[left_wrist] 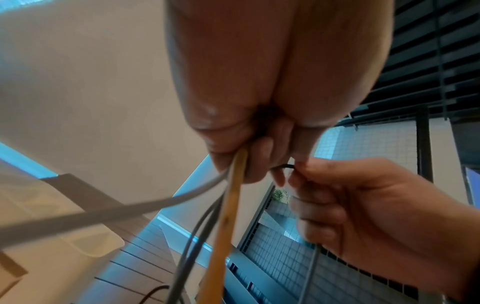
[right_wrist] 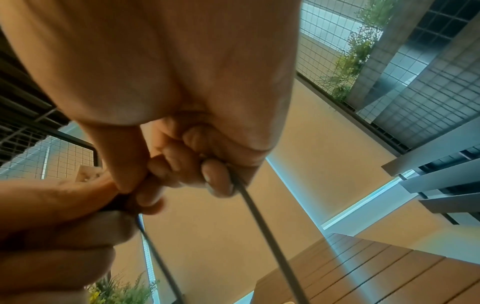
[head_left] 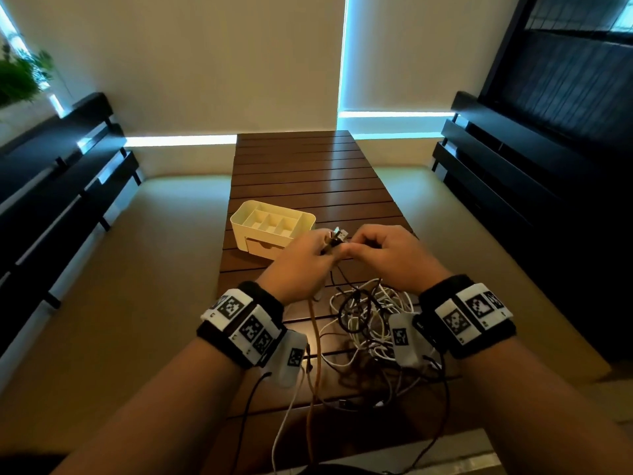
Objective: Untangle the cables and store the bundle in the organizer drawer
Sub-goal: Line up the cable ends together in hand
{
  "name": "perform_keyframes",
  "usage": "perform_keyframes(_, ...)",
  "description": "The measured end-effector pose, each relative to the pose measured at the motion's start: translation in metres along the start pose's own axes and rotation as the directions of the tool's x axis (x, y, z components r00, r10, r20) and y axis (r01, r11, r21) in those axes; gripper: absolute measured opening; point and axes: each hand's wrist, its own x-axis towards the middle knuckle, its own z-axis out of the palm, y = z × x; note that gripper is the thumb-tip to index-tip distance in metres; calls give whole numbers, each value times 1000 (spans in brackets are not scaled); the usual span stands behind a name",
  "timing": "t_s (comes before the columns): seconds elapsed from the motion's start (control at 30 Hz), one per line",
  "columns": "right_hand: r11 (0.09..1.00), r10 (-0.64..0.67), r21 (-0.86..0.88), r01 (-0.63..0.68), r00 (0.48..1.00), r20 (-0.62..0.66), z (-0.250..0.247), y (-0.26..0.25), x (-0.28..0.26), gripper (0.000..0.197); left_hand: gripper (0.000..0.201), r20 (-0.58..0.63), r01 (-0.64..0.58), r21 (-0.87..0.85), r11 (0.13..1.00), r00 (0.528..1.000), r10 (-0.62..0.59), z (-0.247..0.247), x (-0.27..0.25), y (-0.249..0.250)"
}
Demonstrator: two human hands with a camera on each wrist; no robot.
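A tangle of black, white and brown cables point(head_left: 366, 323) lies on the near part of the wooden table point(head_left: 308, 173). Both hands meet above it. My left hand point(head_left: 305, 258) grips a bunch of cable ends, among them an orange-brown cable point(left_wrist: 231, 205) and grey ones, with plugs point(head_left: 337, 234) sticking up. My right hand point(head_left: 380, 252) pinches a thin black cable point(left_wrist: 284, 166) beside the left fingers point(right_wrist: 52, 205), and a dark cable point(right_wrist: 262, 222) runs from its curled fingers. The cream organizer point(head_left: 270, 228) stands just beyond the left hand, its small front drawer point(head_left: 262, 248) closed.
Dark slatted benches point(head_left: 68, 173) flank the table on the left and on the right point(head_left: 513, 173). A green plant point(head_left: 20, 77) sits far left. Cables trail off the table's near edge toward me. Beyond the organizer stretches bare table.
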Motion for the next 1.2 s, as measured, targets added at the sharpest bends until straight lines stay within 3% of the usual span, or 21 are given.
perform_keyframes(0.13,987,20,160,-14,999,-38,10,11,-5,19,32,30,-23,49,999,999,22,-8,2,1)
perform_keyframes(0.2,951,80,300,-67,996,-30,22,21,-11,23,30,-40,-21,-4,1000,999,21,-11,2,2)
perform_keyframes(0.3,900,182,399,-172,983,13,43,43,-22,31,25,-164,3,-367,930,984,-67,-22,2,-3)
perform_keyframes(0.37,878,238,424,-222,971,16,49,55,-27,33,26,-192,42,-492,870,969,-155,-29,0,-12)
perform_keyframes(0.43,878,275,411,-247,961,-10,45,58,-26,31,29,-179,138,-402,905,958,-226,-31,-2,-23)
perform_keyframes(0.53,909,267,358,-213,958,-107,30,48,-18,26,27,-118,301,-100,948,943,-312,-28,-5,-32)
perform_keyframes(0.6,940,224,292,-179,966,-130,20,39,-13,22,27,-191,326,-12,945,927,-322,-26,-4,-32)
perform_keyframes(0.67,973,186,152,-172,979,-88,13,29,-9,22,24,-310,298,5,955,908,-282,-26,-4,-26)
perform_keyframes(0.73,986,162,48,-161,986,-37,10,21,-7,23,15,-340,227,-8,974,915,-216,-23,-6,-17)
perform_keyframes(0.87,993,68,101,-65,997,-29,9,0,-5,21,19,-111,67,59,996,992,-60,-6,-8,-4)
perform_keyframes(1.0,986,15,170,1,996,-93,7,-4,-3,19,24,-36,34,47,998,999,-32,-1,-2,-3)
perform_keyframes(1.1,964,82,258,-63,995,-64,12,8,-8,24,24,-99,-44,15,999,994,45,-4,-1,0)
perform_keyframes(1.2,960,132,248,-132,991,17,31,26,-15,32,28,-261,-87,-91,992,963,60,-12,1,5)
